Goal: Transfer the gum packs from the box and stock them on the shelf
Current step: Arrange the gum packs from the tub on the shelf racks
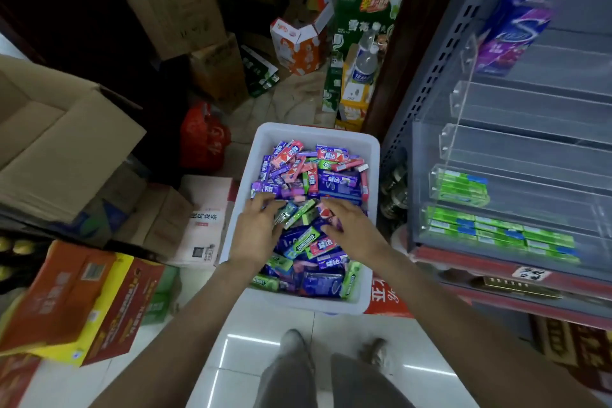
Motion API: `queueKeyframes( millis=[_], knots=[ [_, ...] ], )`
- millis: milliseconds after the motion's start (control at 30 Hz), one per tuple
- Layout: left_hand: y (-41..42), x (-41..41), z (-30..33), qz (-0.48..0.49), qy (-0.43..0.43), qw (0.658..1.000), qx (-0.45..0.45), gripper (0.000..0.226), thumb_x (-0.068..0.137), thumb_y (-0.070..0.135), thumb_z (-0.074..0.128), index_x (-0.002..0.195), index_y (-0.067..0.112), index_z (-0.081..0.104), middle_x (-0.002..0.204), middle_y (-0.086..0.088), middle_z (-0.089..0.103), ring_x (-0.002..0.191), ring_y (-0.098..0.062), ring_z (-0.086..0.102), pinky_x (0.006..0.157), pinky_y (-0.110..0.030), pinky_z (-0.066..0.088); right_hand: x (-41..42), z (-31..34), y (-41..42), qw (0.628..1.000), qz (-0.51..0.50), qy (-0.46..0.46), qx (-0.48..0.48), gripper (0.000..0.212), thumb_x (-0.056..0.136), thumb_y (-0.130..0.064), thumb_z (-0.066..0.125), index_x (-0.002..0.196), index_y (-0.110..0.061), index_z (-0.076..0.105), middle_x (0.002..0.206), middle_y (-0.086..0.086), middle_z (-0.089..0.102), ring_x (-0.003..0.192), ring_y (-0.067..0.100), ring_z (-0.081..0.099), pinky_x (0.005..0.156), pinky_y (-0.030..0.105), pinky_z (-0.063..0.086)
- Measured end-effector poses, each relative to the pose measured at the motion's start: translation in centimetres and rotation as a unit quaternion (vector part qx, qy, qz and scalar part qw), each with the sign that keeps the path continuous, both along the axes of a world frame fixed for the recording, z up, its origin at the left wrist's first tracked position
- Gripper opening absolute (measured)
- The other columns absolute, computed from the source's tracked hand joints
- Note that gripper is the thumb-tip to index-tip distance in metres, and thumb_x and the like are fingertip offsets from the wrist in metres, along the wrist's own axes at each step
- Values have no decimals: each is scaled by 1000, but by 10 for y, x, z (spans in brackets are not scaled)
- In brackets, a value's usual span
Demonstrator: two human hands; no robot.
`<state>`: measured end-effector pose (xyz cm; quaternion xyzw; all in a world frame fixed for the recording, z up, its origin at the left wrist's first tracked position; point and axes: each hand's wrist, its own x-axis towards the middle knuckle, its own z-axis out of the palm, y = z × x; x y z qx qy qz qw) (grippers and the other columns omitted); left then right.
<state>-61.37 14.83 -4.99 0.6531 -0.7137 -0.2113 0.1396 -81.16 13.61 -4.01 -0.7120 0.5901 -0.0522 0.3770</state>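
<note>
Both my hands down in white box of mixed gum packs: L hand w/ fingers spread flat on the pile, R hand pinching a purple pack; green packs already on shelf at right.

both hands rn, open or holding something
Left hand: open, fingers spread on the gum packs in the white bin.
Right hand: cannot tell, fingers down among the packs.
</note>
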Motion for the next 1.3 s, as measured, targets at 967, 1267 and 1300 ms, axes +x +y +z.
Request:
queueKeyframes(
  millis=[967, 1267, 1300],
  knots=[
    [-25, 8, -4, -14, 128, 983, 133, 31, 89, 17, 62, 115, 13, 46, 94, -6, 54, 93, -26, 53, 80, -42, 47, 25, -3, -22, 989, -127, -57, -48, 12, 90, -13, 60, 97, -2, 62, 89, 14, 70, 81, 21, 65, 74, 27, 48],
    [-37, -9, -8, -45, 90, 986, 134, 50, 86, 26, 68, 133, 15, 51, 118, -11, 62, 106, -27, 59, 90, -39, 48, 27, -3, -23, 990, -122, -62, -38, 19, 88, -18, 65, 101, -4, 62, 92, 13, 68, 86, 25, 64, 78, 35, 50],
    [-37, -10, -7, -38, 98, 985, 134, 49, 87, 23, 67, 133, 13, 51, 120, -11, 62, 106, -26, 59, 90, -37, 48, 26, -4, -23, 991, -120, -50, -36, 21, 85, -16, 67, 102, -4, 61, 94, 13, 68, 88, 24, 64, 78, 34, 51]
  ],
)
